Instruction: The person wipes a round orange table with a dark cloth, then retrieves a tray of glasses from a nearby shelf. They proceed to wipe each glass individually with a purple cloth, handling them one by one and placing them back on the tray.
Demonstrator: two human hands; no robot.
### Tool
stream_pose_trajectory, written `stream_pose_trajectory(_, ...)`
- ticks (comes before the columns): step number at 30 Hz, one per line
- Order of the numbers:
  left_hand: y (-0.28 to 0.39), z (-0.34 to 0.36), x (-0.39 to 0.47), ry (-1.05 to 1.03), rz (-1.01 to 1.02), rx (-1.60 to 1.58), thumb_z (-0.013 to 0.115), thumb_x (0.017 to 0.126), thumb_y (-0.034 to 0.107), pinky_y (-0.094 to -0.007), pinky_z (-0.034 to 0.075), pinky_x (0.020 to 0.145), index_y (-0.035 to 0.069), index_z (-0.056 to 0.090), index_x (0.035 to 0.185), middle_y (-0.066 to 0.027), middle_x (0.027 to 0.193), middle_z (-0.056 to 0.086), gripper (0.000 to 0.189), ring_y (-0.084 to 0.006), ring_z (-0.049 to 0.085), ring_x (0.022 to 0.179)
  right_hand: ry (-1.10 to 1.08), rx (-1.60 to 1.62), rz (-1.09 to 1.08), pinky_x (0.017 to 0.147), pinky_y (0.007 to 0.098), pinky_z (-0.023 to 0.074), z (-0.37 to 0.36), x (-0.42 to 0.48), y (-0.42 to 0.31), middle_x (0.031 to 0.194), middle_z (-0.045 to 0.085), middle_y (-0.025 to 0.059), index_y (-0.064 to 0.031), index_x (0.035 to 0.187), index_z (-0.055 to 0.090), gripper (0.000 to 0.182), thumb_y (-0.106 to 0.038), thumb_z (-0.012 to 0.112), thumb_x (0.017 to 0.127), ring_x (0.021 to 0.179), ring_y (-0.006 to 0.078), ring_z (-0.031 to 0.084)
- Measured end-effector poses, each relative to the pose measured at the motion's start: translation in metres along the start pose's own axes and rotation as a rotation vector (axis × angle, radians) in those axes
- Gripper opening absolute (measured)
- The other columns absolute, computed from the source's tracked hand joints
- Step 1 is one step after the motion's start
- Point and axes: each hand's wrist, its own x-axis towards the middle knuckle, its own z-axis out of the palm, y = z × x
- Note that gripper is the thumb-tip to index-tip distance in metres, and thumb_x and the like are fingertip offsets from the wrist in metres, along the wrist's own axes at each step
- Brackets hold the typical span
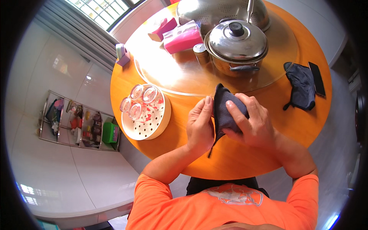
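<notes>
A dark blue-grey cloth (228, 110) with black edging is bunched between my two hands over the near part of the round wooden table. My right hand (253, 122) lies on the cloth, its fingers spread over the face and its lower part tucked against the fold. At the cloth's left edge, my left hand (201, 123) has thumb and fingers pinched together; what lies between them is mostly hidden. A black cord or edge strip hangs below the cloth. Another dark cloth (300, 86) of similar colour lies at the right of the table, beside a black phone (316, 79).
A glass turntable (184, 92) bears a lidded steel pot (238, 43), a can (200, 51), a steel colander (218, 13) and pink tissue packs (182, 38). Left on the table stands a perforated white tray (146, 130) with several upturned glasses (136, 110). A small purple box (123, 57) stands at the far left.
</notes>
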Motion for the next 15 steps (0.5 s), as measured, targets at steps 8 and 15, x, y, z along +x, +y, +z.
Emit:
stream_pose_trajectory(8,-0.011,-0.012,-0.004,-0.210,0.530,0.666,0.044,0.110,0.014,-0.0370,0.045,0.099,0.002,0.063,0.098,-0.0032,0.084,0.061,0.026,-0.0152,0.059,0.077,0.037,0.815,0.582,0.078,0.0342,0.0576,0.004,0.007,-0.004,0.109,0.069,0.0105,-0.0007,0.132,0.064,0.055,-0.024,0.084,0.086,0.089,0.0199,0.068)
stream_pose_trajectory(15,0.020,0.004,0.003,-0.723,0.850,0.879,0.058,0.098,0.008,-0.0520,0.039,0.112,0.002,0.062,0.088,-0.0085,0.087,0.067,0.012,-0.0296,0.068,0.085,-0.513,1.948,0.878,0.086,0.0275,0.0521,-0.007,-0.008,0.025,0.111,0.066,0.0061,0.0046,0.127,0.060,0.075,-0.057,0.078,0.088,0.099,0.0121,0.063)
